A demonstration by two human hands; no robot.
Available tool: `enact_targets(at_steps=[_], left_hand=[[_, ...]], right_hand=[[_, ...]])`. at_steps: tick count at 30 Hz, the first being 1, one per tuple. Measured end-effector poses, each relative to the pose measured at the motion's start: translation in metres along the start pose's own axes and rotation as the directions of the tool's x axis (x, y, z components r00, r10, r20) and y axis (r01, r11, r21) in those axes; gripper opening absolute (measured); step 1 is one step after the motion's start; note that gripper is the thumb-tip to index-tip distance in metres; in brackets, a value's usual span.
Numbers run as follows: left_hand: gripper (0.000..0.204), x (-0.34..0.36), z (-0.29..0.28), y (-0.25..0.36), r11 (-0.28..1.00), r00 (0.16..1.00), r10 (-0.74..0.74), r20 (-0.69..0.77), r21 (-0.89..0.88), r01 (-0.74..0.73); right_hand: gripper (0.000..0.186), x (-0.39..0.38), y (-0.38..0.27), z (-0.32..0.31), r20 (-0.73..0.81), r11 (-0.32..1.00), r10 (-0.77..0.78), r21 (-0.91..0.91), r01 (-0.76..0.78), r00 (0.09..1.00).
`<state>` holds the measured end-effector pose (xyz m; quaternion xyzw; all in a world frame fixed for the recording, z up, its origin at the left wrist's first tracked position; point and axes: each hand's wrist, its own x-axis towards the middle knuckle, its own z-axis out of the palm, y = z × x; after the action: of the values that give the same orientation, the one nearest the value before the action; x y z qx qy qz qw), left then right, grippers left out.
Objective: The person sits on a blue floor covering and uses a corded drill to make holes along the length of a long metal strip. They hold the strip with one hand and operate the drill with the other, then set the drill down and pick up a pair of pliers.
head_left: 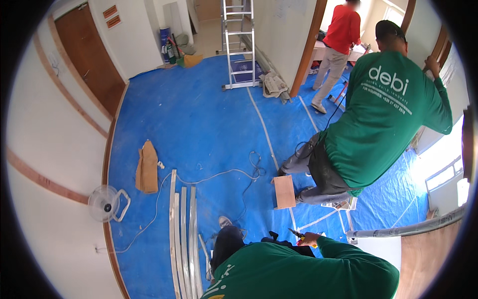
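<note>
My right hand is wrapped round a pair of pliers with red-and-yellow handles, its jaws pointing away to the left. The hand is in front of my green-sleeved body, next to a dark item whose kind I cannot make out. My left hand is out of sight. Beyond my right hand, a small wooden box rests on the blue floor sheet. Long light metal strips lie to the left of my leg.
A co-worker in green leans to the right, one hand raised at a frame. Another person in red stands beyond a doorway. A stepladder, a white fan, a brown paper bag and a loose cable are around.
</note>
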<state>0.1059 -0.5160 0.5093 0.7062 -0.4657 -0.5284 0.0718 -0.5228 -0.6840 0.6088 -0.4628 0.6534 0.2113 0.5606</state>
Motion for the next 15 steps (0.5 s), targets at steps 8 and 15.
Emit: enact_targets(at_steps=[8, 15], left_hand=[[0.017, 0.159, -0.25, 0.045, 0.869, 0.958, -0.263, 0.116, -0.404, 0.287], [0.028, 0.325, -0.395, 0.211, 0.826, 0.94, -0.322, -0.113, -0.519, 0.22]], right_hand=[[0.068, 0.005, -0.099, -0.019, -0.139, 0.995, 0.049, 0.097, -0.035, 0.989], [0.066, 0.068, -0.151, -0.014, -0.151, 0.986, -0.046, 0.15, 0.069, 0.987]])
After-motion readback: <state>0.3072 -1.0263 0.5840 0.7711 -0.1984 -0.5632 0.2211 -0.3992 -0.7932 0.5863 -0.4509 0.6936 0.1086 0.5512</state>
